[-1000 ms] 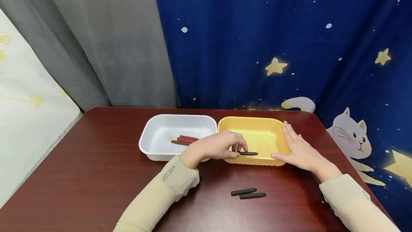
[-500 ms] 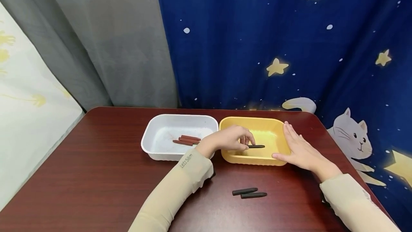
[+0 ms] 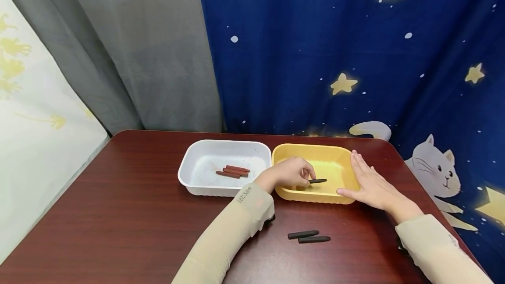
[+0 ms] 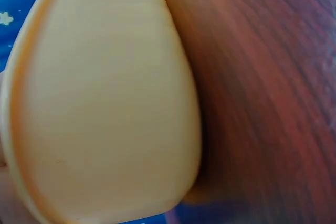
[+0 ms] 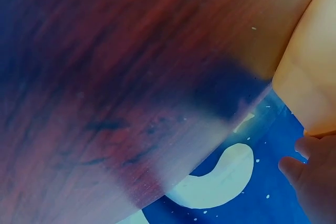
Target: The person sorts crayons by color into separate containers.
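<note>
In the head view my left hand point(image 3: 292, 172) reaches into the yellow bin point(image 3: 315, 198) and pinches a black crayon point(image 3: 318, 181) low over its floor. My right hand point(image 3: 372, 187) lies with straight fingers along the bin's right end, its thumb over the front rim. Two black crayons point(image 3: 314, 239) lie side by side on the table in front of the bin. The left wrist view is mostly filled by the yellow bin's outer wall point(image 4: 110, 98). Part of the right hand point(image 5: 317, 177) shows at the edge of the right wrist view.
A white bin point(image 3: 221, 191) stands directly left of the yellow one, with several brown-red crayons point(image 3: 233, 172) inside. Both are near the far edge of the dark red wooden table point(image 3: 130, 205). A blue star curtain point(image 3: 276, 78) hangs behind.
The left hand has moved right and farther into the yellow bin, bringing the black crayon down from the front rim. The right hand stays at the bin's right end.
</note>
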The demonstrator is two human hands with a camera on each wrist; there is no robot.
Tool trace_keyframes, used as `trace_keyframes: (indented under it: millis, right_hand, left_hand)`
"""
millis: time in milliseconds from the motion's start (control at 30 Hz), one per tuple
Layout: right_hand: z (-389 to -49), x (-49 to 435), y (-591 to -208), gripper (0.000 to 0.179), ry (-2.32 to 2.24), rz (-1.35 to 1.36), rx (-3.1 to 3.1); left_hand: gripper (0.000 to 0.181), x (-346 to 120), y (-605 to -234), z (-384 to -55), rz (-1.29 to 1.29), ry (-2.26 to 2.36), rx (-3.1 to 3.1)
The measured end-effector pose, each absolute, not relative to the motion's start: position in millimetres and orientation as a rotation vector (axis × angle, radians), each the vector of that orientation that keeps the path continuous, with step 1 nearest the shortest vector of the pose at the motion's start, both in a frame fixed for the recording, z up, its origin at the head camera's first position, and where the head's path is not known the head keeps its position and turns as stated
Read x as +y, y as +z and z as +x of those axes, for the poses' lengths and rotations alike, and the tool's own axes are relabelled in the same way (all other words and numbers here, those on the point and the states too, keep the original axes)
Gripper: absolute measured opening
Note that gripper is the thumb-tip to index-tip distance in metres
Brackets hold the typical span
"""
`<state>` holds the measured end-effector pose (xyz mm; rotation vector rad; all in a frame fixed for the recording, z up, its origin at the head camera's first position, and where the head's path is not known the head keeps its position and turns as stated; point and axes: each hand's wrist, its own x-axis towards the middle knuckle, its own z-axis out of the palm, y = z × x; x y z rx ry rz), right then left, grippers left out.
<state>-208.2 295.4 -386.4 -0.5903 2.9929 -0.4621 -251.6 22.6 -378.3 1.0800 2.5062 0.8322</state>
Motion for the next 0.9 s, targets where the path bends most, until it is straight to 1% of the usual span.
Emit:
trace_keyframes:
  millis: [167,400,700,900]
  right_hand:
    - [-208,297,-388,0.115,-0.474,-0.588,2.991]
    - [-209,295,-387,0.116,-0.485,-0.578,2.984]
    - [-210,294,-385,0.115,-0.472,-0.584,2.986]
    - [-208,295,-385,0.115,-0.49,-0.578,2.971]
  left_hand:
    - [0.014,29,-383,-255,0.96,0.874,2.472]
    - [0.013,28,-385,-260,0.937,0.822,2.525]
    - [0.016,26,-382,-262,0.974,0.745,2.621]
    - [0.019,28,-376,-253,1.069,0.716,2.647]
